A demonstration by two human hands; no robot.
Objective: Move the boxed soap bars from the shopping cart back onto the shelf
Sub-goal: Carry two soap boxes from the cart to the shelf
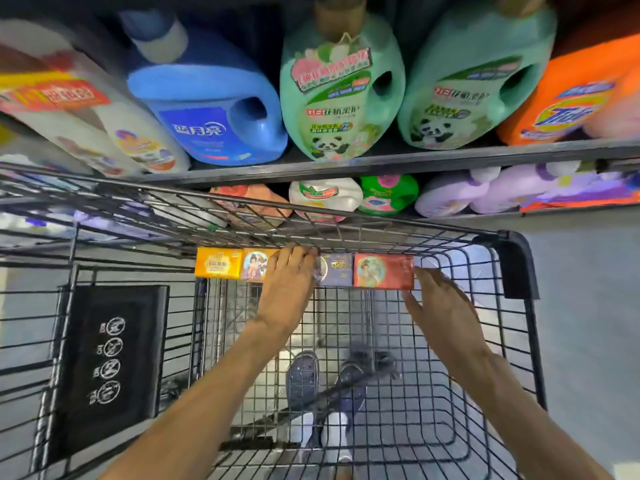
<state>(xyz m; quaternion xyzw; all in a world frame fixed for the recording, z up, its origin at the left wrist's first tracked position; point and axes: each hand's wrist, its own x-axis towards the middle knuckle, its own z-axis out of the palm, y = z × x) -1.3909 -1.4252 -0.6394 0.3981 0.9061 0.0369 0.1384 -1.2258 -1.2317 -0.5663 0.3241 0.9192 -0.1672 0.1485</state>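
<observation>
From the head camera, both bare forearms reach forward into the black wire shopping cart (460, 410). The left hand (289, 289) lies palm down with straight fingers on the row of boxed soap bars at the cart's far wall, covering the join between two boxes; it grips nothing. The right hand (440, 306) is spread flat, fingers apart, its fingertips touching the right end of the red soap box (382, 271).

Four boxes stand side by side along that far wall: a yellow-orange soap box (218, 267) at the left end, a box with a round figure picture (255, 266), a purple-grey soap box (335, 270) and the red one. The picture box and the purple-grey box are partly hidden by the left hand.

Beyond the cart, the dark metal shelf (381, 161) carries large detergent jugs, blurred. Shoes show through the cart floor.
</observation>
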